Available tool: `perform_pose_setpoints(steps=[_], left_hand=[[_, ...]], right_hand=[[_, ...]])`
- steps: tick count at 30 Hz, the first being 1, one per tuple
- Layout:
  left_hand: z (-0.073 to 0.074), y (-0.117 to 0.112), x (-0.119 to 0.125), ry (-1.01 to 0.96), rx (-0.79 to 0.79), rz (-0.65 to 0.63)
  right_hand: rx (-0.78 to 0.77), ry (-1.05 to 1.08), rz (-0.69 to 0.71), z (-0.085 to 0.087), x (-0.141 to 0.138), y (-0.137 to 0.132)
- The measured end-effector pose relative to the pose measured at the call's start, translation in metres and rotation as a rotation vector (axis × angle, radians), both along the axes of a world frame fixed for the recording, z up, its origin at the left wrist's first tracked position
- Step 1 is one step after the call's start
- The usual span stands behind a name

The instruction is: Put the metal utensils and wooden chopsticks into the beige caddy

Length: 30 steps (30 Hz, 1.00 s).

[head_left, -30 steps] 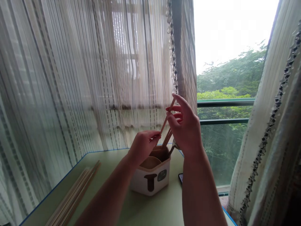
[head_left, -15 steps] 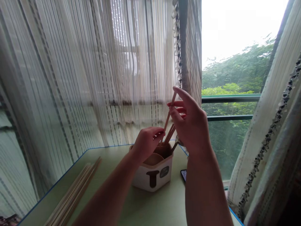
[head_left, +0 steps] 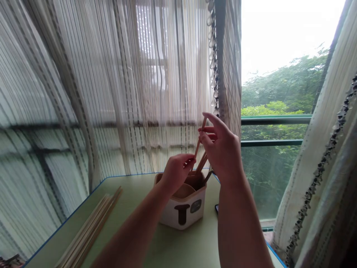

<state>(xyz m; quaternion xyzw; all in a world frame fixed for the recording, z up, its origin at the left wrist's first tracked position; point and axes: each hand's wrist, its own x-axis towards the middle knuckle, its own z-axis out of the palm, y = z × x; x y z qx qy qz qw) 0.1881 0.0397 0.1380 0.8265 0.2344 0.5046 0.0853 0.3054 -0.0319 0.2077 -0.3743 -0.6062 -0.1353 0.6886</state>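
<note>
R hand [head_left: 223, 152], centre-right of frame, pinches the top end of one wooden chopstick [head_left: 198, 143] btwn thumb and fingertips, other fingers loosely spread. L hand [head_left: 177, 171], just left of it and lower, is curled closed round the same stick's lower part. The stick slants up to the right, w/ its bottom end hidden behind the L fingers, right over the utensil holder [head_left: 182, 214].

The holder is a white tub w/ a brown rim and inner dividers, standing on the green table [head_left: 131, 197] at lower centre. A few more chopsticks [head_left: 202, 163] already stand in its rear compartment and lean toward the R hand. Can't tell if the R hand touches those too.

Handling, as I judge it:
- Keep both grips light. The stick is thin and stiff, so a fingertip pinch is enough.
- Let the L hand steer the low tip and the R hand only set the tilt. That keeps the tip inside the rear compartment and off the divider.
- Match the lean of the standing sticks so they don't get levered out or rattled.
- The tub looks light. A sideways push on its rim could tip or slide it.

Rest: a long bundle of chopsticks [head_left: 92, 227] lies flat on the table at lower left, well apart from the holder. A dark phone-like edge [head_left: 216, 209] shows just right of the tub, mostly hidden by the R forearm. A striped sheer curtain [head_left: 111, 93] fills the upper left.
</note>
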Motion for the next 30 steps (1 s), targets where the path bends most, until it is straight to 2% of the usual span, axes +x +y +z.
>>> perform_pose_setpoints(steps=[24, 30], left_hand=[[-0.008, 0.008, 0.003, -0.029, -0.001, 0.003], [-0.012, 0.01, 0.005, -0.053, -0.045, -0.009]], right_hand=[[-0.239, -0.16, -0.205, 0.004, -0.002, -0.012], [-0.249, -0.138, -0.203, 0.004, -0.005, -0.009]])
